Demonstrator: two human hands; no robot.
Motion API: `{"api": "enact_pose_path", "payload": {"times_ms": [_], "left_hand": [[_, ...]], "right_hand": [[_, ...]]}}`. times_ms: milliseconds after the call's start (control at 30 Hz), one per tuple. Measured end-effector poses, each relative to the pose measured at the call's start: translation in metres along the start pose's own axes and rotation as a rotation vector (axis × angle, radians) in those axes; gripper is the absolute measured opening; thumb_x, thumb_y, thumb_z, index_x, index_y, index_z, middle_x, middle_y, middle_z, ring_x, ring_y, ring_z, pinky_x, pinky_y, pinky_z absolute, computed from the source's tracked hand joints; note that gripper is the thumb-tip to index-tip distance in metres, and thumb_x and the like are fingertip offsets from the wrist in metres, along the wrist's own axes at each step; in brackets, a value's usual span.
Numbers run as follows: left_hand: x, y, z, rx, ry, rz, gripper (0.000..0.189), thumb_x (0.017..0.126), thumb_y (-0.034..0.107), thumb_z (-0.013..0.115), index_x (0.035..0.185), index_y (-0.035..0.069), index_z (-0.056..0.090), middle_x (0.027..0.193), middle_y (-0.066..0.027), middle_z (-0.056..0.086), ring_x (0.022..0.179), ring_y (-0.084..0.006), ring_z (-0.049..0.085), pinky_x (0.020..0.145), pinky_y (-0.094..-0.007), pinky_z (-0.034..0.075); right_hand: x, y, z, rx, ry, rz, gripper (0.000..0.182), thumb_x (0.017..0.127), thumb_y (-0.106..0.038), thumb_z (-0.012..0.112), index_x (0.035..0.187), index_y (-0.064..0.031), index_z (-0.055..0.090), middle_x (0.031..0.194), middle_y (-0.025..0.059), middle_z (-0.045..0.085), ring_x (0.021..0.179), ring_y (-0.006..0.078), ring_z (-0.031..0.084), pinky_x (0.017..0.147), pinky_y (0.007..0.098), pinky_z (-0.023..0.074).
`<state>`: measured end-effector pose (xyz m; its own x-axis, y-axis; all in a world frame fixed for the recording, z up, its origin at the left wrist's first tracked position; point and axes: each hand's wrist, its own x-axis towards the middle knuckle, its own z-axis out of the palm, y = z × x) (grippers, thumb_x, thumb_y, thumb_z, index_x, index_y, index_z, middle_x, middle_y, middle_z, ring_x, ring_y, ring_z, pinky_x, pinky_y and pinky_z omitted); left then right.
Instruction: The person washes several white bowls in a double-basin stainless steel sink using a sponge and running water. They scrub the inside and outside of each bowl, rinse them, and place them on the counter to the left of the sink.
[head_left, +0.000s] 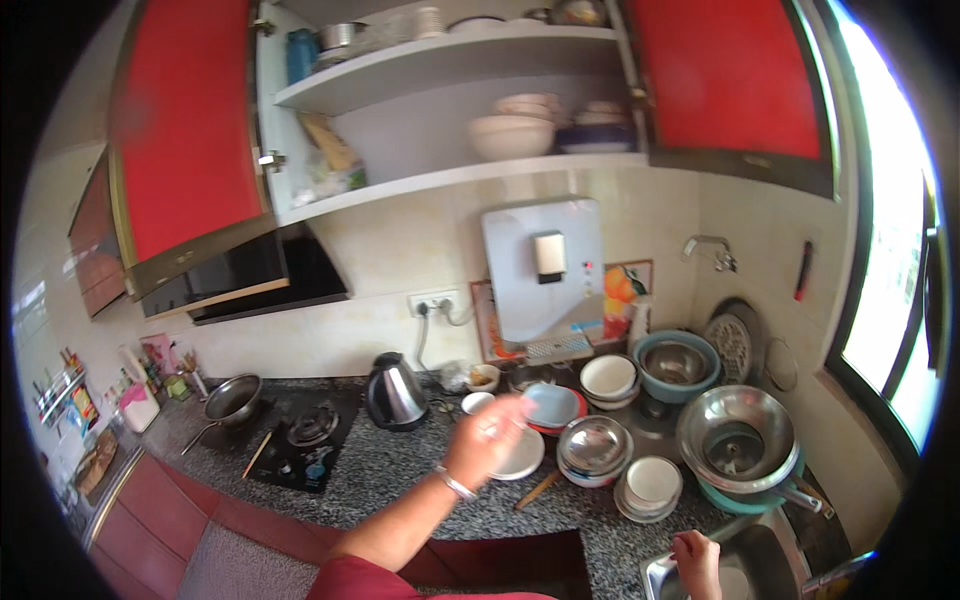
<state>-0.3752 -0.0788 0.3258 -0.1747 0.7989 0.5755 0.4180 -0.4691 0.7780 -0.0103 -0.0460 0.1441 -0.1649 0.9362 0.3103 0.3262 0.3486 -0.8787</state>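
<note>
My left hand, blurred and with a bangle at its wrist, is over the granite counter. Its fingertips point towards a light-blue square dish; whether they touch it I cannot tell. A white plate lies partly behind this hand, and a white cup stands just beyond it. My right hand is curled at the lower edge of the view, above the left part of the steel sink, with nothing visible in it. Closest to it is a stack of small white bowls.
Steel bowls and a large steel basin crowd the counter's right side. A kettle stands left of centre, beside a stove and wok. Overhead, an open cabinet holds bowls between red doors.
</note>
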Motion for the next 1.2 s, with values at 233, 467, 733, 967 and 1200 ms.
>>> {"api": "enact_pose_path", "payload": {"times_ms": [233,467,733,967,1200], "left_hand": [[0.030,0.073,-0.237,0.025,1.023,0.503,0.048,0.089,0.019,0.050,0.133,0.010,0.034,0.124,-0.0077,0.044,0.105,-0.0164,0.047,0.090,-0.0333,0.039],[0.067,0.116,-0.321,0.068,0.980,0.826,0.039,0.088,0.008,0.051,0.123,0.005,0.035,0.124,-0.0090,0.043,0.115,-0.0175,0.041,0.100,-0.0333,0.029],[0.070,0.092,-0.312,0.212,0.858,0.967,0.034,0.087,-0.002,0.047,0.120,0.002,0.038,0.115,-0.0095,0.048,0.106,-0.0157,0.045,0.096,-0.0307,0.034],[0.102,0.095,-0.273,0.856,0.736,0.939,0.034,0.072,-0.003,0.055,0.106,0.000,0.050,0.104,-0.0155,0.052,0.101,-0.0299,0.050,0.090,-0.0356,0.038],[0.166,0.076,-0.237,1.151,0.565,0.885,0.039,0.065,0.000,0.057,0.104,0.006,0.053,0.104,-0.0091,0.053,0.099,-0.0275,0.048,0.090,-0.0412,0.034]], "right_hand": [[0.131,-0.086,0.036,0.647,0.182,-0.111,0.026,0.082,-0.018,0.064,0.103,-0.0057,0.055,0.076,-0.0006,0.052,0.069,0.0092,0.049,0.060,0.0219,0.0408],[0.264,-0.203,-0.089,0.423,0.793,-0.532,0.067,0.091,-0.034,0.051,0.142,-0.0039,0.020,0.145,0.0127,0.024,0.133,0.0217,0.026,0.108,0.0347,0.0218],[0.283,-0.295,-0.017,0.399,0.693,-0.671,0.040,0.091,-0.037,0.053,0.114,-0.0048,0.055,0.111,0.0081,0.058,0.110,0.0170,0.050,0.097,0.0269,0.0331],[0.354,-0.248,-0.084,0.886,0.975,-0.124,0.055,0.087,-0.036,0.059,0.130,-0.0065,0.040,0.121,0.0099,0.049,0.115,0.0195,0.044,0.103,0.0345,0.0290],[0.350,-0.272,-0.105,0.898,0.556,-0.860,0.050,0.085,-0.010,0.052,0.131,-0.0020,0.033,0.127,0.0110,0.045,0.121,0.0229,0.040,0.106,0.0366,0.0269]]}}
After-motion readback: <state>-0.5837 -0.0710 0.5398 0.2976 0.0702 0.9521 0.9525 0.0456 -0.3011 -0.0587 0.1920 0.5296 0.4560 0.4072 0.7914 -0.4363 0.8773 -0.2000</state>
